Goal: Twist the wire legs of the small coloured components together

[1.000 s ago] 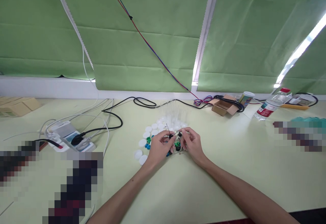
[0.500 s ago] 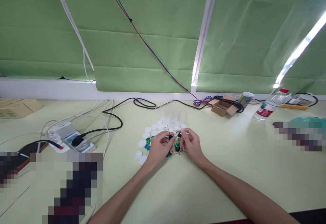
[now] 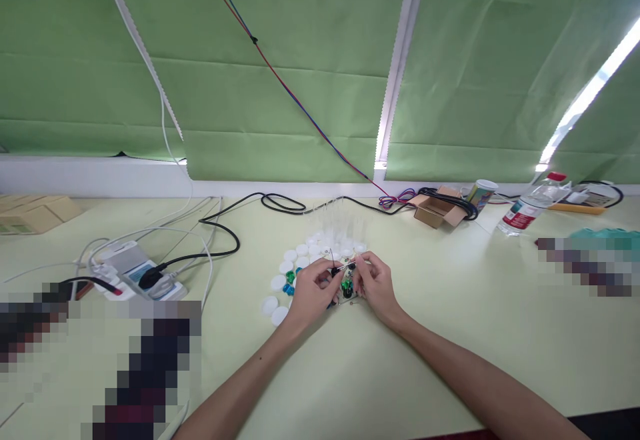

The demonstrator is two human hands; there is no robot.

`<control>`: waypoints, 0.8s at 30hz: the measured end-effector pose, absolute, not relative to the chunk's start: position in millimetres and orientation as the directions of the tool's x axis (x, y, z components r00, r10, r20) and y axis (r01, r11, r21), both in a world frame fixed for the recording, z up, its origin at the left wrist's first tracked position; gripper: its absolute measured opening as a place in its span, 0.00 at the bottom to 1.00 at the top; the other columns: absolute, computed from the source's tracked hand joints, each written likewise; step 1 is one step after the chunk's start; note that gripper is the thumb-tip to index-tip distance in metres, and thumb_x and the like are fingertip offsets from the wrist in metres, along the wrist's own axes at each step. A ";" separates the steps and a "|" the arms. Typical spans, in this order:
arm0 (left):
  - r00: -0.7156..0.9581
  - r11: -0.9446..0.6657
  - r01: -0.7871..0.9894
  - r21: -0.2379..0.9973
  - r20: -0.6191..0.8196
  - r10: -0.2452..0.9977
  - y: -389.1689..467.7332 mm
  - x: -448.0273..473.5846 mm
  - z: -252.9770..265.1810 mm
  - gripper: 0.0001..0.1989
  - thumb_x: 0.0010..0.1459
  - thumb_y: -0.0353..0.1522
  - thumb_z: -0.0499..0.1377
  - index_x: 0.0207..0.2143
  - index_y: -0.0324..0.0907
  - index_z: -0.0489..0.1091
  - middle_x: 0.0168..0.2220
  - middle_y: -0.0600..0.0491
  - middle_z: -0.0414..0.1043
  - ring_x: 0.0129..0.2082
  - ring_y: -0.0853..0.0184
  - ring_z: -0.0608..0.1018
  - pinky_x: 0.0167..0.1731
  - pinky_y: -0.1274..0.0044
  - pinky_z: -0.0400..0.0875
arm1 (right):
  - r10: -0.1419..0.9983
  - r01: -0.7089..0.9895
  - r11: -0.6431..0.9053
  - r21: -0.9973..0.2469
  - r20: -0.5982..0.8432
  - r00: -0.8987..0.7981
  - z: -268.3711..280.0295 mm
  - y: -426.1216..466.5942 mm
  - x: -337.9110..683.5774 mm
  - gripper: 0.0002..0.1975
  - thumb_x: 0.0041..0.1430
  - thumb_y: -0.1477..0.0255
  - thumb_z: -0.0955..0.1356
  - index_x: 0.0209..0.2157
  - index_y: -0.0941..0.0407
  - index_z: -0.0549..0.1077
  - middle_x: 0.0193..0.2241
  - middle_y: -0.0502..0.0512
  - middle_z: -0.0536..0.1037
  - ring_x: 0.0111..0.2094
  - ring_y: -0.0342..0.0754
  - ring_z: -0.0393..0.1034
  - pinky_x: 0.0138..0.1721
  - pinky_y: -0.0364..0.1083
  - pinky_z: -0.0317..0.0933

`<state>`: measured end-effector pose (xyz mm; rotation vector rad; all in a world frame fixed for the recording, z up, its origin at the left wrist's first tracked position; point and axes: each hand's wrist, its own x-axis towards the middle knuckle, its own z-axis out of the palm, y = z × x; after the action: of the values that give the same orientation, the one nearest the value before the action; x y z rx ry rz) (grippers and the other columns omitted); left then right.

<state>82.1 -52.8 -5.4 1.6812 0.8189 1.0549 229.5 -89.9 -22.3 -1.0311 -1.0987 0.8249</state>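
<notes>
My left hand (image 3: 315,290) is closed, with thumb and forefinger pinching a small black piece (image 3: 335,271) that has a thin wire sticking up from it. Opposite it, my right hand (image 3: 376,285) pinches the end of a thin, shiny wire-like piece (image 3: 347,266) that runs across to the black one. Between and below the hands lie small green pieces (image 3: 347,285) and black ones, too small to name. Left of my left hand are blue pieces (image 3: 289,289), a green piece (image 3: 291,277) and several white round caps (image 3: 279,283). My fingers partly hide the small parts.
Clear upright tubes (image 3: 345,223) stand behind the hands. A power strip (image 3: 135,270) with plugs and cables lies left. Toward the back right are an open cardboard box (image 3: 434,216), a can (image 3: 481,193) and a water bottle (image 3: 525,212). A black cable (image 3: 235,240) crosses the table.
Both hands stay nearly in place. The black piece and its upright wire have shifted slightly, and the whole view has moved a little.
</notes>
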 end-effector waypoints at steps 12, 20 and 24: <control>0.439 -0.412 0.111 0.904 0.327 0.837 -53.1 81.5 -5.4 0.10 0.57 0.39 0.59 0.35 0.42 0.75 0.32 0.51 0.73 0.17 0.72 0.72 0.18 0.78 0.68 | 0.902 -0.002 0.337 -0.942 0.322 0.289 -22.5 -88.5 231.8 0.20 0.62 0.55 0.65 0.25 0.55 0.63 0.12 0.44 0.67 0.13 0.38 0.57 0.16 0.38 0.53; 0.448 -0.465 0.175 0.868 0.351 0.823 -54.1 81.0 -3.7 0.10 0.58 0.38 0.59 0.35 0.42 0.75 0.33 0.50 0.73 0.19 0.71 0.73 0.22 0.77 0.70 | 0.906 -0.004 0.327 -0.945 0.313 0.286 -21.0 -88.7 231.8 0.20 0.63 0.56 0.65 0.23 0.54 0.61 0.11 0.43 0.65 0.13 0.38 0.55 0.16 0.39 0.51; 0.457 -0.495 0.196 0.847 0.367 0.810 -54.4 80.5 -3.6 0.10 0.59 0.37 0.58 0.36 0.42 0.76 0.32 0.51 0.73 0.21 0.71 0.73 0.23 0.77 0.70 | 0.904 0.009 0.327 -0.945 0.316 0.287 -19.3 -89.8 231.8 0.21 0.63 0.58 0.65 0.22 0.54 0.60 0.11 0.43 0.65 0.13 0.38 0.54 0.17 0.39 0.51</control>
<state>80.5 -54.4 -3.6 1.9517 0.8398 1.0311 231.8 -89.8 -19.3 -1.0614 -1.1091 0.7789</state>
